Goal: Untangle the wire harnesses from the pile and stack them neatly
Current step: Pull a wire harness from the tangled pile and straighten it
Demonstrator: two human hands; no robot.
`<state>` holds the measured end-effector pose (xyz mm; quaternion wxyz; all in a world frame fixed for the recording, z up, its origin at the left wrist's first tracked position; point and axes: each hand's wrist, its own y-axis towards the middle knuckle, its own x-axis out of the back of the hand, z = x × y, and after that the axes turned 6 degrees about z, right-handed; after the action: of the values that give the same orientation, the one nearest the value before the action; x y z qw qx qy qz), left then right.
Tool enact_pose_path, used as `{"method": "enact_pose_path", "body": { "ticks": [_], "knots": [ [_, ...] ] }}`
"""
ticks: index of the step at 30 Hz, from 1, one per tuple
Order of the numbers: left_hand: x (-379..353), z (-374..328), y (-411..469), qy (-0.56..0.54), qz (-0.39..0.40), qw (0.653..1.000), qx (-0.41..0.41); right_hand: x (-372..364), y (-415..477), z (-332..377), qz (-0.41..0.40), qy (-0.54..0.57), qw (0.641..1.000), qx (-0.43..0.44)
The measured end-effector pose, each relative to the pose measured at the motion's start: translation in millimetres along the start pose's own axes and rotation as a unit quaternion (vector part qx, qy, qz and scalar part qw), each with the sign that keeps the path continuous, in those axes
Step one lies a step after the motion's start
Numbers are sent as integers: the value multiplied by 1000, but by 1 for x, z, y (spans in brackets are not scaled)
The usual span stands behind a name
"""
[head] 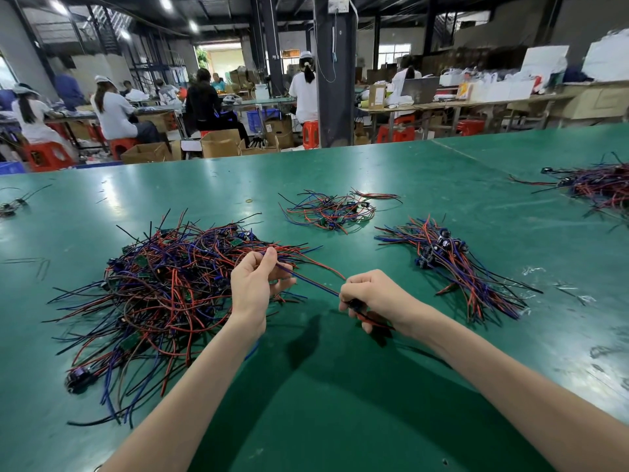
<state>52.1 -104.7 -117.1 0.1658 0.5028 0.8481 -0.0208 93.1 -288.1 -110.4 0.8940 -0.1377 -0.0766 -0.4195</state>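
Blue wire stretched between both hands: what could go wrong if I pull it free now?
1. The blue wire stretches from the left hand to the right hand, and a red wire beside it leads back into the tangled pile. Pulling may drag neighbours along or tighten a snag.
2. Small green boards sit in that pile, so a hard tug might strain their joints.

dark pillar (335, 80), red stools (310, 132), ceiling lights (165, 2)
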Motion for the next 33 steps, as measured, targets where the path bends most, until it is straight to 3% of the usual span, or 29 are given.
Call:
{"method": "enact_pose_path", "body": {
  "ticks": [17,33],
  "knots": [
    [2,1,0,5,-10,999,30,1,-3,2,52,7,999,-6],
    [-16,7,-18,-21,125,984,126,7,2,3,21,120,991,49]
  ]
}}
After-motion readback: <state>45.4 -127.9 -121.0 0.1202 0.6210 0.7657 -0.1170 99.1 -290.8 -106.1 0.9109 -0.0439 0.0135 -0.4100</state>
